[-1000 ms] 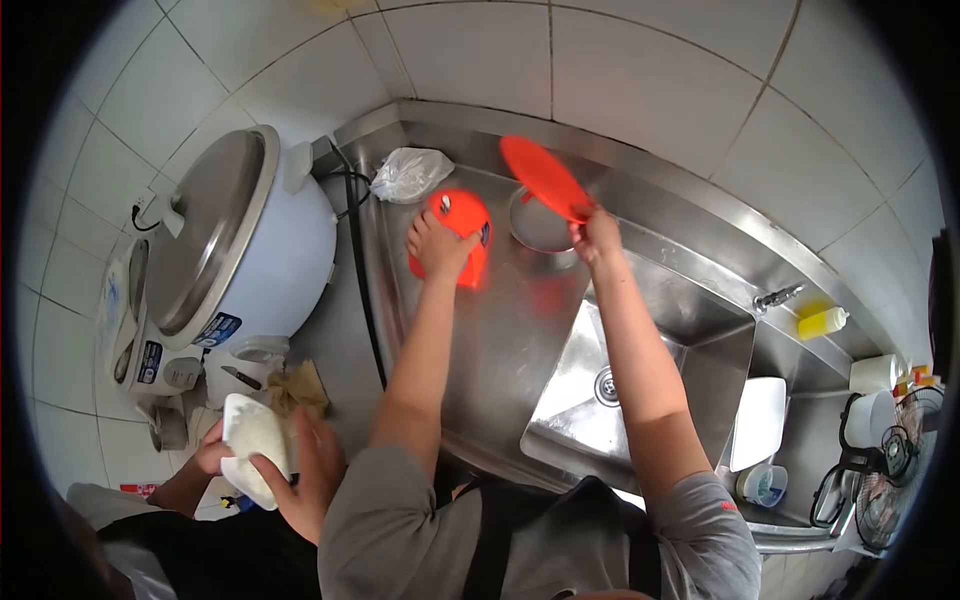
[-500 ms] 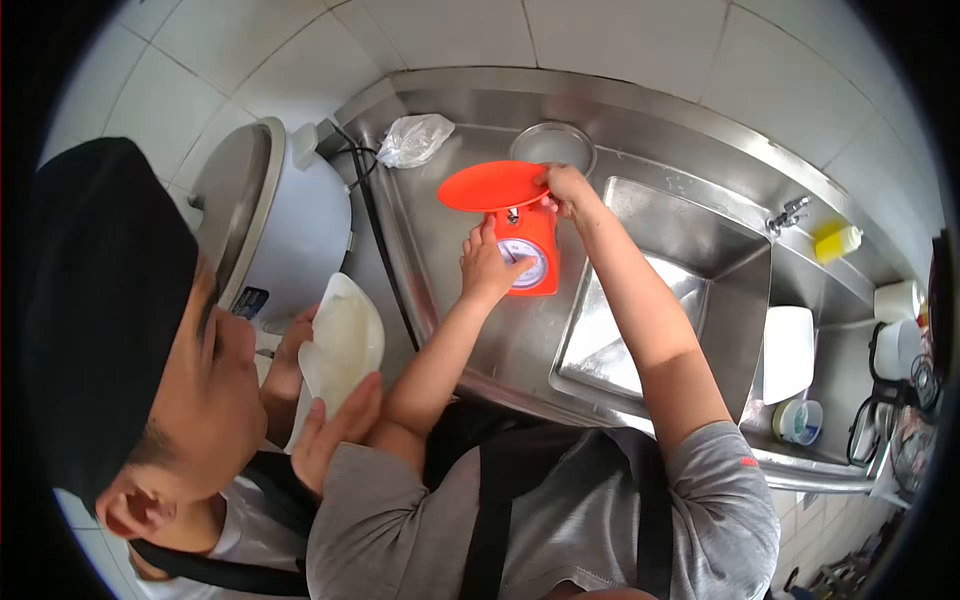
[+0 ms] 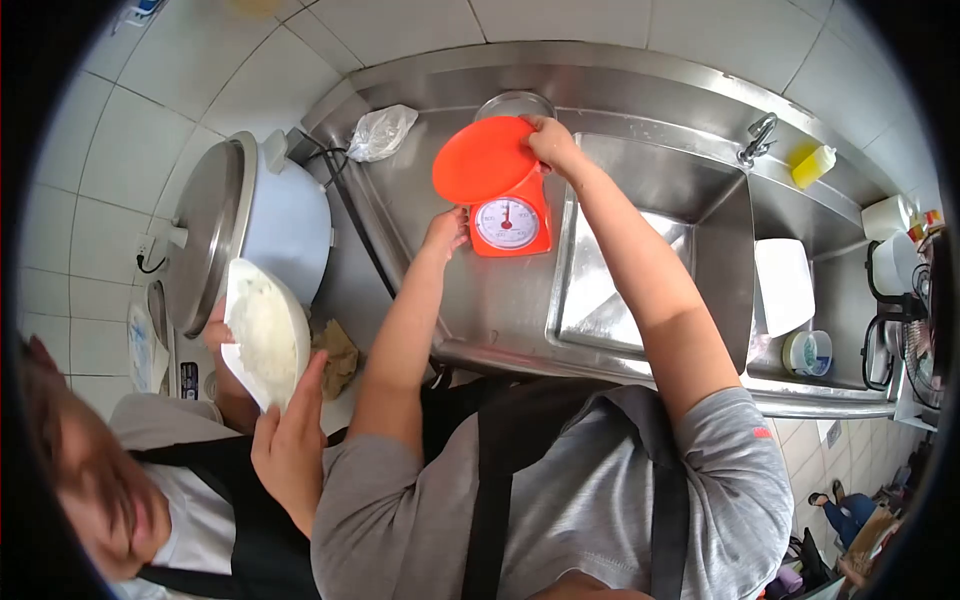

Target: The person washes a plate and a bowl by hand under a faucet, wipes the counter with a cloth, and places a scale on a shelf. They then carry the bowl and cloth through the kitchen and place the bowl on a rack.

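Note:
An orange-red kitchen scale (image 3: 543, 236) with a round white dial stands on the steel counter, its dial facing me. Its wide orange pan (image 3: 480, 162) sits on top, tipped toward me, with nothing in it. My right hand (image 3: 550, 145) pinches the pan's right rim, thumb and fingers closed around the edge. At the scale's lower left, my left hand (image 3: 446, 233) has its fingers curled against the side of the body, partly hidden. To my left, a co-worker's hands hold a white scoop-shaped container (image 3: 268, 335) with a pale, whitish content.
A large lidded cooker (image 3: 285, 230) stands at left, near a clear plastic bag (image 3: 382, 133). Behind the scale is a round metal lid or plate (image 3: 515, 104). Right lie the steel sink (image 3: 650, 240), a tap (image 3: 760, 138), a yellow bottle (image 3: 814, 167) and a white tray (image 3: 784, 287).
My left hand has moved off the dial to the scale's left side. The pan now tilts more toward me, with my right hand still on its rim. The co-worker's head has shifted down and left.

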`<state>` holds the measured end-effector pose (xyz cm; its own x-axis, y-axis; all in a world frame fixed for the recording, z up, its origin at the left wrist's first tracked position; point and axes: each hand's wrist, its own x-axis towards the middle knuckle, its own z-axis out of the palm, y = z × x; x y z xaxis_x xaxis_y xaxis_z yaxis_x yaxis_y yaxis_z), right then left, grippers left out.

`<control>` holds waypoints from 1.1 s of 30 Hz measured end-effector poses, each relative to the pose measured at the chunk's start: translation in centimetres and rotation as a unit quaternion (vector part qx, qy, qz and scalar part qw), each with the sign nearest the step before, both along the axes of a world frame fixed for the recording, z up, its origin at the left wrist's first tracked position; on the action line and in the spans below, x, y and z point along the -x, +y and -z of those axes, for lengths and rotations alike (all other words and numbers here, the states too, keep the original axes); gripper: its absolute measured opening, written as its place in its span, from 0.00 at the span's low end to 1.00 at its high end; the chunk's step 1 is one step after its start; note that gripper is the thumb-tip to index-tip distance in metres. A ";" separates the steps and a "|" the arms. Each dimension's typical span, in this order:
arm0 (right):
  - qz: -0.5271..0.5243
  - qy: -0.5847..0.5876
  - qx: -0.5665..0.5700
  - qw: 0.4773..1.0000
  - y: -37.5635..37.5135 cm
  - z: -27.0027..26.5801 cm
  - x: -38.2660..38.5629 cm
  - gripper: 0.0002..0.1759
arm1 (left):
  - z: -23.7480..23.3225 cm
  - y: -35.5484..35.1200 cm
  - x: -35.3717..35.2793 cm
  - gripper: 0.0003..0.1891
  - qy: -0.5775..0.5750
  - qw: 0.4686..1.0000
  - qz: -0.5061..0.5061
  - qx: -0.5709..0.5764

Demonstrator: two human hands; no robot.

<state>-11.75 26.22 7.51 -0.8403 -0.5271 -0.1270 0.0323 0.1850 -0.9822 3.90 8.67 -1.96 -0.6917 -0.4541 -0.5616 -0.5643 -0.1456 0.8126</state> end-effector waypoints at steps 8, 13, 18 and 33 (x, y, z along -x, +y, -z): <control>-0.066 0.098 -0.157 0.980 1.3 -1.2 -0.9 0.31 | 0.4 0.7 0.1 0.24 0.087 0.980 -0.106 -0.142; 0.074 -0.087 0.114 0.987 3.2 2.8 -0.7 0.51 | -1.1 1.0 -0.2 0.31 0.091 0.974 -0.124 -0.166; 0.031 -0.017 -0.160 0.986 3.0 15.5 -5.6 0.49 | 2.7 2.4 0.4 0.21 0.103 0.991 -0.063 -0.050; 0.038 -0.077 0.181 0.980 24.0 4.8 -16.9 0.43 | -5.0 23.2 -5.9 0.28 0.259 0.951 -0.003 -0.170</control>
